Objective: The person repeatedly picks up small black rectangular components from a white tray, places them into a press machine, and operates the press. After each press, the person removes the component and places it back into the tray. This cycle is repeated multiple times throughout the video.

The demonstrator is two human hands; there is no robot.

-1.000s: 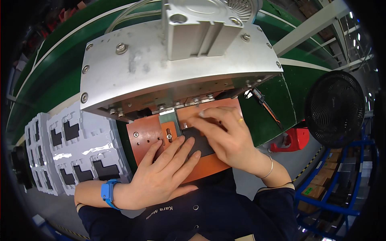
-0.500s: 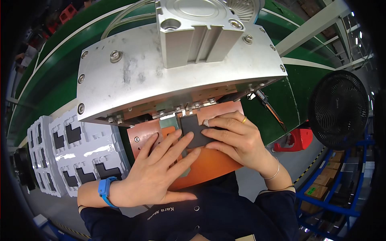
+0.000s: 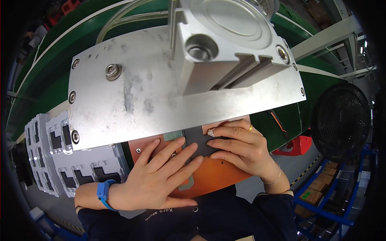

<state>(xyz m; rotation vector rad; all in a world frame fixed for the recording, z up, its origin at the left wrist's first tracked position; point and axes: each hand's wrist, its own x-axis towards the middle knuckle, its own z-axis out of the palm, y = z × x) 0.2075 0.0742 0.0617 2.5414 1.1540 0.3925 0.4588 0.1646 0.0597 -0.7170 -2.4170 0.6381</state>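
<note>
A dark grey, L-shaped flat piece (image 3: 194,135) lies on a fixture, and its far end runs beneath the metal press head. My left hand (image 3: 150,180) is spread flat with fingers apart, its fingertips resting on or beside the left edge of the piece. From the right, my right hand (image 3: 247,150) has bent fingers and thumb against the piece's right edge; one fingertip wears a white wrap. Under both hands is the fixture's orange plate (image 3: 219,172), with a reddish pad (image 3: 138,141) on its left.
A silver press head (image 3: 157,116) with a block-shaped cylinder (image 3: 201,74) overhangs the fixture. White trays (image 3: 86,158) of dark L-shaped pieces stand left. At right are an orange-black tool (image 3: 278,123), a black fan (image 3: 341,116), a red object (image 3: 296,145) and a blue rack (image 3: 321,201).
The view has shifted so that the press head looks larger and covers the fixture's far side. Both hands stay at the dark piece with nearly the same pose.
</note>
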